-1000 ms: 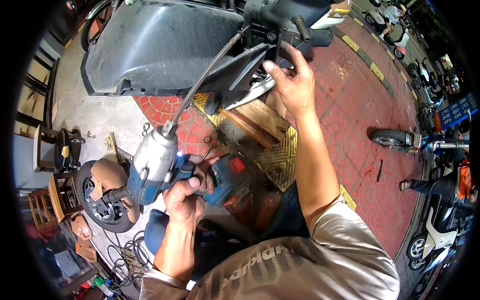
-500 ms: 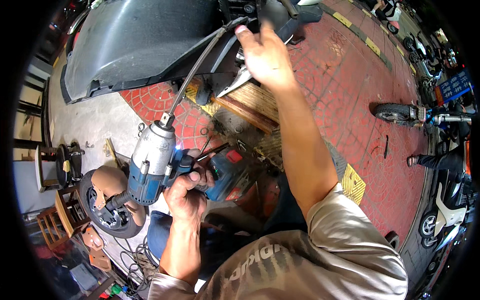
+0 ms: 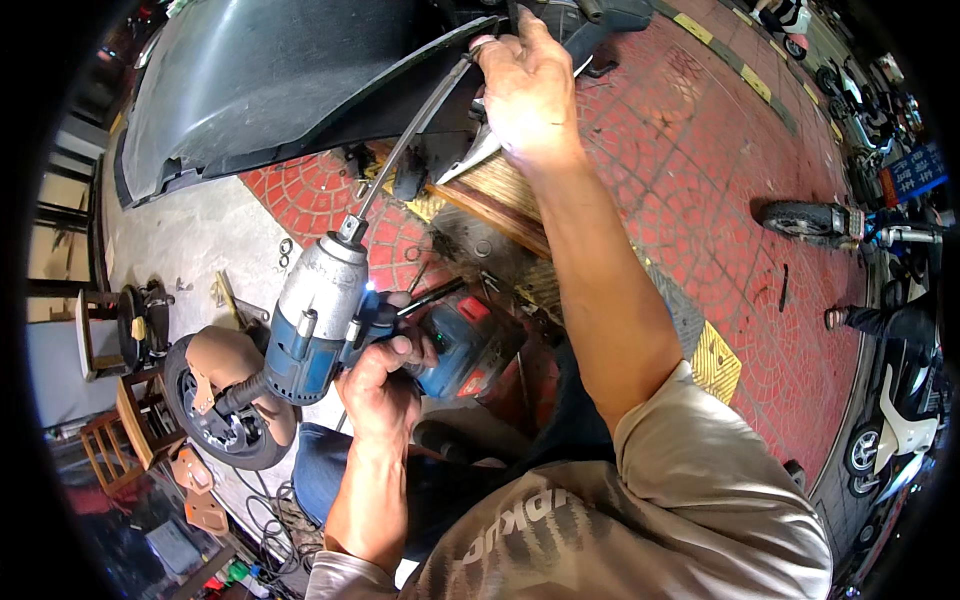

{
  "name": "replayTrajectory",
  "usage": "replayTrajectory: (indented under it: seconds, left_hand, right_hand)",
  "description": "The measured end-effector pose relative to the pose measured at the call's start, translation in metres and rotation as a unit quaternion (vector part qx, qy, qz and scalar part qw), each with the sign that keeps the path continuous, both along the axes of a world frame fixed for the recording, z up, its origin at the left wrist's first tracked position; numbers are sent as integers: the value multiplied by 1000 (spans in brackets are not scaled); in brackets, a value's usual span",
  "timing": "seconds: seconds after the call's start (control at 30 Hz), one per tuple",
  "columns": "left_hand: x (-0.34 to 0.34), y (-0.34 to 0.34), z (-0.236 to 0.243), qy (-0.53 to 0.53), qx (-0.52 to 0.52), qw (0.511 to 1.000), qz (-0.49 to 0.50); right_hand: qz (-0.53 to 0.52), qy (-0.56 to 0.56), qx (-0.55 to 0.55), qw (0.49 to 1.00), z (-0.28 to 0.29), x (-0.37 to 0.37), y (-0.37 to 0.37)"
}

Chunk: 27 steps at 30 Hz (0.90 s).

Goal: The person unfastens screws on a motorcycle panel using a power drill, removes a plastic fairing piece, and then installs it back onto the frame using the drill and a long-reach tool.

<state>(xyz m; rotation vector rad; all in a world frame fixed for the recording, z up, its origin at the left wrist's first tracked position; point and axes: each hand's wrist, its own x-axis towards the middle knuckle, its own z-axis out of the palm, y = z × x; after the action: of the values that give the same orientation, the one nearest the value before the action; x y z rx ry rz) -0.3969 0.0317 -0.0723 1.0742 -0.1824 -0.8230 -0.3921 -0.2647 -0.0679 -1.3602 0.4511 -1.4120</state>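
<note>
My left hand (image 3: 380, 385) is wrapped round the handle of a blue and silver cordless impact wrench (image 3: 318, 310), its battery pack (image 3: 465, 345) at the right. A small light glows near the grip. From its square nose a long thin metal bit (image 3: 410, 135) runs up and right to the lower edge of a dark plastic vehicle panel (image 3: 290, 85). My right hand (image 3: 525, 90) is up at that edge, by the bit's far end, fingers bent and closed. What they grip is partly hidden among dark parts. A pale pointed trim piece (image 3: 470, 157) hangs below the hand.
A wooden block (image 3: 500, 195) lies under the vehicle, with loose small tools about it. To the left a wheel (image 3: 225, 440) rests on the concrete, near wooden stools (image 3: 140, 420) and coiled cables. Parked motorbikes (image 3: 815, 222) and a person's leg (image 3: 870, 318) are at the right.
The wrench has shifted slightly right, and its bit with it. My right hand has moved a little left and up, its fingers closing more at the panel's edge.
</note>
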Motion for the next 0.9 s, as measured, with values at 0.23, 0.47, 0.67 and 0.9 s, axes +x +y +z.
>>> replayTrajectory:
  seconds: [0.23,0.47,0.67,0.9]
  left_hand:
    - [-3,-15,-2,-38,14,999,15]
    - [-8,-24,5,-44,14,999,24]
    - [-8,-30,10,-61,20,997,31]
    - [-10,-35,12,-77,14,995,58]
  right_hand:
    - [16,129,4,991,25,-24,14]
    - [24,63,-36,997,16,-21,12]
    - [37,45,-7,998,22,-19,17]
    - [44,14,15,999,14,-14,13]
